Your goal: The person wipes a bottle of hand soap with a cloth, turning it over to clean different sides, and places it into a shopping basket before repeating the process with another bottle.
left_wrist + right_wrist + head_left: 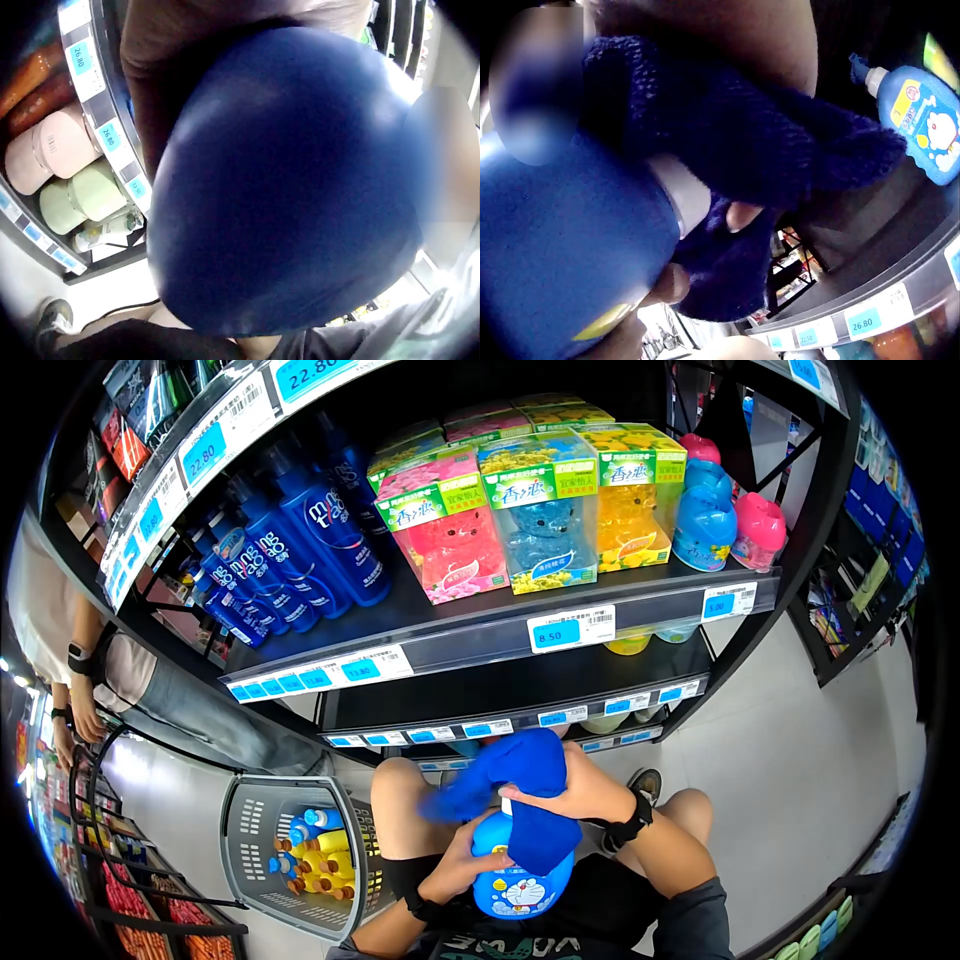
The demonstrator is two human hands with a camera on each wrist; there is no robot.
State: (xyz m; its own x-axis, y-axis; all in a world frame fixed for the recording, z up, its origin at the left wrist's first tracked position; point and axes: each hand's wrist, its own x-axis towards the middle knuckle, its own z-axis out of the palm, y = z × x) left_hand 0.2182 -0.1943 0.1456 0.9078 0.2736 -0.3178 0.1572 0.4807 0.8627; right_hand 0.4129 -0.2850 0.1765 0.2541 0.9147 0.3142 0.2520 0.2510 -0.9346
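My left hand [458, 868] grips a round blue bottle [515, 895] with a white cartoon figure on its front, held over my lap. My right hand [578, 788] holds a blue knit cloth [545, 760] at the bottle's top, and part of it drapes down the front. The right wrist view shows the bottle's white neck [686, 196] against the cloth [727, 135], with a fingertip [742, 217] poking out from the folds. In the left wrist view the bottle [289, 187] fills most of the picture. The cloth hides the bottle's top.
A grey basket [237, 825] with yellow and blue bottles [325, 860] stands at my left. The shelf [460, 625] ahead bears blue pump bottles [335, 525], boxed goods [550, 515] and small pink and blue bottles [705, 525]. Another person [60, 590] stands at the left.
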